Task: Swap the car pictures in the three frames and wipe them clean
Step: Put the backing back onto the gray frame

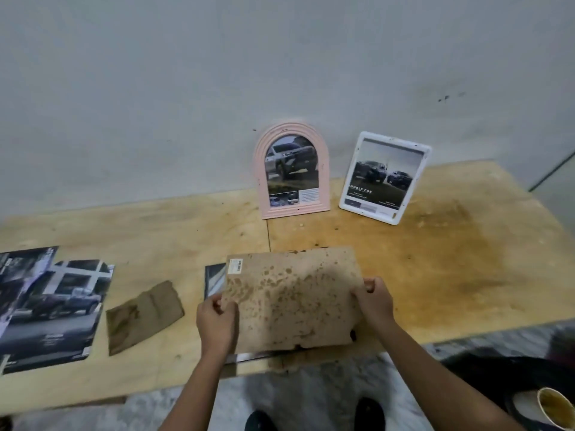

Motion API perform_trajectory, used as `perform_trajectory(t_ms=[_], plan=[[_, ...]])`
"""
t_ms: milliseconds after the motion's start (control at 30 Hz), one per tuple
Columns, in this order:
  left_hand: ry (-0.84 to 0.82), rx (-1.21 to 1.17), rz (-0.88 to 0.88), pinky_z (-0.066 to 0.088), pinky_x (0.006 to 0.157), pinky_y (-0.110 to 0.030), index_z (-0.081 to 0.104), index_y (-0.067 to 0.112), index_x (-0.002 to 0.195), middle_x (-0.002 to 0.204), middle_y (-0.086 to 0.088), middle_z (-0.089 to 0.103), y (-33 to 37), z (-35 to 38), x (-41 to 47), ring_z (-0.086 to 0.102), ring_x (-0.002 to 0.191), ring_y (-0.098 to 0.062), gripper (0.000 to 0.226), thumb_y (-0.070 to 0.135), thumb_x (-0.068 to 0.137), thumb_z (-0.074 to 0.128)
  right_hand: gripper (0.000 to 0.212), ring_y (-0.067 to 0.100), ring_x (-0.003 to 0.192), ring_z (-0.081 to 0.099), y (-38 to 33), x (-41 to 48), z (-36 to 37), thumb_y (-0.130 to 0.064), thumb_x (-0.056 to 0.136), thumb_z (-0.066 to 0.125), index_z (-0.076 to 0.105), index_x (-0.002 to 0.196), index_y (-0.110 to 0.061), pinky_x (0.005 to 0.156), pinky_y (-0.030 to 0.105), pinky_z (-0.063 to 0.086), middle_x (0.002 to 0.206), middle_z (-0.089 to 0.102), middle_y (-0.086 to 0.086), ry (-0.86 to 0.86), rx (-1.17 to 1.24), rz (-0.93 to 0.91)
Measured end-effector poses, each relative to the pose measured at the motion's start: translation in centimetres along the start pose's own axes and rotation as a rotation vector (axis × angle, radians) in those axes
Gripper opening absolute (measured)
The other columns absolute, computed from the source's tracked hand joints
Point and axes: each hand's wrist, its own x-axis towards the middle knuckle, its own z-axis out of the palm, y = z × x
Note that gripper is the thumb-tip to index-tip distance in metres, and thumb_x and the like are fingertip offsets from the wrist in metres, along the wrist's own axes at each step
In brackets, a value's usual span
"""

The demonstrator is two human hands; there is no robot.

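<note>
Left hand: the left hand (217, 318) pinches the left edge of a stained brown fibreboard backing board (292, 300), thumb on top and fingers curled under.
Right hand: the right hand (375, 301) grips the same backing board at its right edge, so the board hangs level between the two hands.
Third frame: a dark rectangular frame (214, 279) lies flat under the board, showing only just beyond the left hand and below both hands. Whether a picture sits in it is hidden.
Done, by the look of it: a pink arched plastic frame (291, 128) and a white rectangular plastic frame (395, 142) stand far ahead of the hands against the wall, each with a car picture inside; these two look finished.
Left to do: probably seating the board on the dark frame, closing it and wiping it.
Loose pictures: glossy dark car prints (53, 309) lie well out to the left of the left hand.
Cloth: a folded brown wiping cloth (143, 315) lies just left of the left hand, between it and the prints.
Desk: a pale plywood desk (451, 259) with a seam running away from the hands and a broad brown stain ahead of and to the right of the right hand.
Room: a plain grey wall (217, 88) with a few dark marks; a mottled grey floor (311, 393) below the arms, and a used paper cup (553, 409) low to the right.
</note>
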Motion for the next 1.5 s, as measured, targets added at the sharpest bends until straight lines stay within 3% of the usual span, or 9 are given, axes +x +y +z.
perform_trajectory(t_ms=[167,333,467,533,667,800,967,1133,1500], plan=[[0.009,0.131,-0.086,0.048,0.083,-0.040,0.060,0.001,0.118,0.099,-0.018,0.060,-4.4,-2.5,0.6,0.057,0.092,-0.033,0.035,0.014,0.085,0.060,0.013,0.020,0.088,0.052,0.3,-1.6,3.7,-0.014,0.085,0.058,0.061,0.096,-0.020,0.066,0.026,0.036,0.093,0.057,0.004,-0.003,-0.103,-0.105],[-0.032,0.206,-0.056,0.039,0.094,-0.040,0.051,0.002,0.129,0.117,-0.020,0.048,-4.8,-2.8,0.3,0.044,0.111,-0.035,0.045,0.016,0.086,0.059,0.038,0.032,0.084,0.053,1.0,-1.2,5.1,-0.029,0.075,0.046,0.070,0.099,-0.013,0.049,0.020,0.025,0.066,0.056,0.012,-0.025,-0.209,-0.190],[-0.065,0.223,-0.023,0.037,0.095,-0.038,0.046,0.000,0.132,0.117,-0.019,0.044,-5.0,-2.7,0.7,0.041,0.111,-0.033,0.050,0.016,0.087,0.060,0.027,0.028,0.076,0.050,0.2,-1.4,5.4,-0.008,0.083,0.053,0.068,0.105,-0.008,0.046,0.022,0.025,0.083,0.059,0.019,-0.017,-0.236,-0.151],[-0.061,0.259,0.009,0.039,0.092,-0.039,0.047,-0.003,0.130,0.116,-0.019,0.044,-5.1,-2.6,0.8,0.042,0.109,-0.034,0.050,0.015,0.086,0.061,0.023,0.037,0.070,0.055,-0.1,-1.8,5.5,-0.001,0.081,0.053,0.067,0.099,0.001,0.049,0.024,0.030,0.084,0.062,0.024,-0.001,-0.227,-0.147],[-0.043,0.371,0.066,0.039,0.087,-0.044,0.052,0.000,0.127,0.115,-0.020,0.048,-5.4,-2.6,0.6,0.042,0.108,-0.037,0.047,0.018,0.084,0.063,0.030,0.036,0.097,0.054,0.1,-2.6,5.6,0.001,0.083,0.053,0.060,0.110,0.011,0.078,0.039,0.047,0.105,0.057,0.021,0.041,-0.252,-0.126],[-0.038,0.434,0.099,0.037,0.087,-0.045,0.053,0.002,0.124,0.117,-0.018,0.048,-5.8,-2.6,0.4,0.041,0.109,-0.037,0.047,0.019,0.082,0.065,0.042,0.029,0.112,0.047,0.2,-2.8,5.9,-0.008,0.087,0.053,0.053,0.129,-0.001,0.081,0.028,0.040,0.125,0.049,0.015,0.037,-0.302,-0.143],[-0.064,0.293,0.110,0.039,0.088,-0.042,0.049,-0.003,0.125,0.119,-0.020,0.044,-5.9,-2.4,0.0,0.041,0.111,-0.037,0.049,0.010,0.081,0.065,0.043,0.014,0.088,0.042,0.3,-3.1,6.4,-0.010,0.088,0.054,0.050,0.131,-0.006,0.077,0.026,0.039,0.126,0.043,0.008,0.014,-0.348,-0.163],[-0.062,0.162,0.070,0.037,0.099,-0.042,0.041,0.001,0.135,0.130,-0.017,0.043,-6.1,-2.1,-0.4,0.038,0.122,-0.033,0.053,0.009,0.086,0.059,0.045,0.023,0.117,0.041,0.9,-2.9,6.6,-0.015,0.087,0.056,0.051,0.131,-0.010,0.092,0.035,0.043,0.132,0.042,0.006,-0.002,-0.405,-0.205],[-0.078,0.122,0.074,0.036,0.099,-0.038,0.042,0.003,0.135,0.130,-0.015,0.045,-5.6,-1.6,-0.9,0.039,0.122,-0.029,0.051,0.011,0.087,0.059,0.045,0.026,0.123,0.036,1.9,-3.4,6.3,-0.017,0.088,0.053,0.048,0.133,-0.016,0.098,0.046,0.037,0.136,0.038,0.005,0.054,-0.488,-0.186]])
